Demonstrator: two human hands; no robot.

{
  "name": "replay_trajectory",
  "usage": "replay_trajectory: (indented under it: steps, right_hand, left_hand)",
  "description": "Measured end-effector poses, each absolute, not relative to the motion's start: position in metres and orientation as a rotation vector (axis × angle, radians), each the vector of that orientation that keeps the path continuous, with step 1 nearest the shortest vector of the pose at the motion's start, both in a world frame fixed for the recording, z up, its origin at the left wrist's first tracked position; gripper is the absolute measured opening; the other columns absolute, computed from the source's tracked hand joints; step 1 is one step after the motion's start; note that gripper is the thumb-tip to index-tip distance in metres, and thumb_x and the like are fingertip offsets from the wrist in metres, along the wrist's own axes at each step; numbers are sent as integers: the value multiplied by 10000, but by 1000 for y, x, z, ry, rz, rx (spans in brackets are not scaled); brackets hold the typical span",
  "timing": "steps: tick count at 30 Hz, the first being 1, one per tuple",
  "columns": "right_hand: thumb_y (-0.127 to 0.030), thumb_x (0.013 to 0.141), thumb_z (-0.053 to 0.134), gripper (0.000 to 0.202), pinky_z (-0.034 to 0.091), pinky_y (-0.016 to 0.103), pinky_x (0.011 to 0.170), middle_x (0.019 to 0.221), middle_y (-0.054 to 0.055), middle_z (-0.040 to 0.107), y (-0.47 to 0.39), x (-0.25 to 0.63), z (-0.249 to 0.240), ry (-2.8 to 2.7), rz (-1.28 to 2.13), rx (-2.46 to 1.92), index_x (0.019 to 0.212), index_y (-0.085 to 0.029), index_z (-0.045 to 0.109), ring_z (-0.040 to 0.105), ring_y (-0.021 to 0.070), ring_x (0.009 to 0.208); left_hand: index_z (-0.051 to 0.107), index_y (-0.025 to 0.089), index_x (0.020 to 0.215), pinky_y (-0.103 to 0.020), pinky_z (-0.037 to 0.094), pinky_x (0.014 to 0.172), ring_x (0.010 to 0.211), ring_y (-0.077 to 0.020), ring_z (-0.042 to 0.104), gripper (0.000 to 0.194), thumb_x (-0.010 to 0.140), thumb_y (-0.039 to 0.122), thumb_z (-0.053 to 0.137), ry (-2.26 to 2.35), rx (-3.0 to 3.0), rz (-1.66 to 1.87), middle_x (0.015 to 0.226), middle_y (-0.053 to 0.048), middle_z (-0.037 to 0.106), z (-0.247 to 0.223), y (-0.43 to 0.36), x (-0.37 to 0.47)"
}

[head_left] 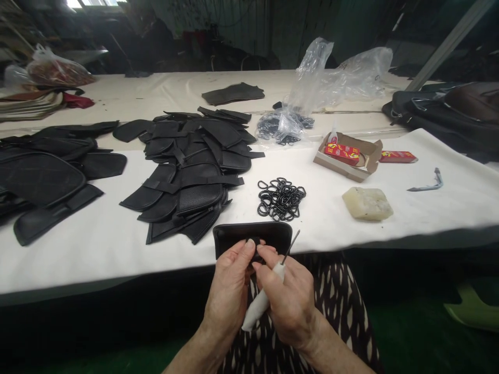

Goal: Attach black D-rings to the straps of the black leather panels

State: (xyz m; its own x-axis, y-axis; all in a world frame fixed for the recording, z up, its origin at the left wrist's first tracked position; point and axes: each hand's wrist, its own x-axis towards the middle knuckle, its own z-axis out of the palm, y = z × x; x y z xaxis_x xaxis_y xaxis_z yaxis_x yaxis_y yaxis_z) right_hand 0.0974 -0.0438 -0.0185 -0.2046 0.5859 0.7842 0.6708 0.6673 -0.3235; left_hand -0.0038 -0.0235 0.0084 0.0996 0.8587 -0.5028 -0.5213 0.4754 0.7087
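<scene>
A black leather piece (230, 234) is held at the table's front edge, between my hands. My left hand (230, 280) pinches its black strap with thumb and fingers. My right hand (290, 296) has its thumb and index finger at the same strap and also holds an awl (260, 306) with a white wrapped handle, its metal tip pointing up and right. What lies under the fingertips is mostly hidden. Just beyond the leather piece lies a heap of black metal rings (281, 200).
Black leather pieces are piled at centre left (195, 171) and far left (42, 176). On the right are a cardboard box (346, 169), a wax block (367, 203) and a bent metal tool (438, 179). Clear plastic bags (335, 78) stand farther back.
</scene>
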Motion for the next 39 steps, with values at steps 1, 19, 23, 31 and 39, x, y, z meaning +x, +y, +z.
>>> replay_trajectory:
  steps: [1, 19, 23, 31, 39]
  right_hand:
    - [-25, 870, 439, 133, 545, 376, 715, 972, 231, 627, -44, 97, -18, -1891, -111, -988, 918, -77, 552, 634, 268, 901]
    - [-33, 874, 436, 128, 540, 371, 657, 973, 242, 629, -45, 96, -18, -1910, -119, -1024, 933, -68, 544, 645, 274, 831]
    - [-25, 863, 449, 116, 533, 367, 636, 1017, 260, 613, -47, 95, -21, -1908, -89, -1011, 905, -67, 548, 640, 279, 830]
    - [-51, 883, 463, 102, 526, 345, 652, 1088, 248, 595, -49, 100, -27, -1861, 10, -1008, 881, -91, 557, 636, 252, 850]
    - [-67, 885, 460, 100, 516, 349, 661, 1147, 241, 569, -48, 99, -30, -1877, 21, -1032, 860, -107, 549, 629, 245, 845]
  left_hand:
    - [678, 113, 855, -216, 502, 584, 613, -152, 625, 220, 721, 287, 691, 1042, 398, 1059, 673, -57, 665, 8, -24, -4]
    - [651, 106, 808, -191, 499, 643, 628, -123, 622, 179, 767, 280, 653, 1072, 494, 1031, 683, -51, 669, 2, -21, -8]
    - [639, 105, 780, -183, 481, 614, 633, -115, 606, 176, 770, 280, 650, 1045, 509, 1046, 687, -45, 652, 2, -19, -11]
    - [647, 83, 739, -156, 460, 562, 612, -81, 562, 112, 732, 190, 681, 954, 382, 1028, 720, -51, 647, 4, -12, -16]
    - [640, 97, 680, -125, 446, 497, 511, -39, 514, 79, 705, 142, 699, 916, 323, 1044, 643, 5, 608, 2, -11, -17]
